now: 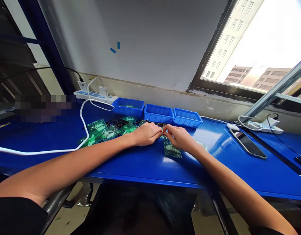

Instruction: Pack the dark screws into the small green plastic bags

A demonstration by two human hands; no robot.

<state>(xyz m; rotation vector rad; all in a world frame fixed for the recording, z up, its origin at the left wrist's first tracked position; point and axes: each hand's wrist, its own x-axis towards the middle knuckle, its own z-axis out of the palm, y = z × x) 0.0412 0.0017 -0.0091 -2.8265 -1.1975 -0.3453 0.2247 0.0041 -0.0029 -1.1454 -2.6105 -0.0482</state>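
Observation:
My left hand (148, 133) and my right hand (178, 135) meet above the blue table, fingertips nearly touching. Both are closed in a pinch, and what lies between the fingers is too small to make out. Under my right hand is a clear green bag (172, 149) with pale, slim pieces in it. Left of my left hand several more green bags (96, 128) lie in a loose heap. Dark, small screw-like parts (117, 122) are spread behind them, partly hidden by my left hand.
Three blue bins, a left one (128, 110), a middle one (158, 115) and a right one (187, 119), stand in a row along the wall. A white cable (82, 122) loops from a power strip (91, 96) across the left side. A phone (247, 143) lies at right.

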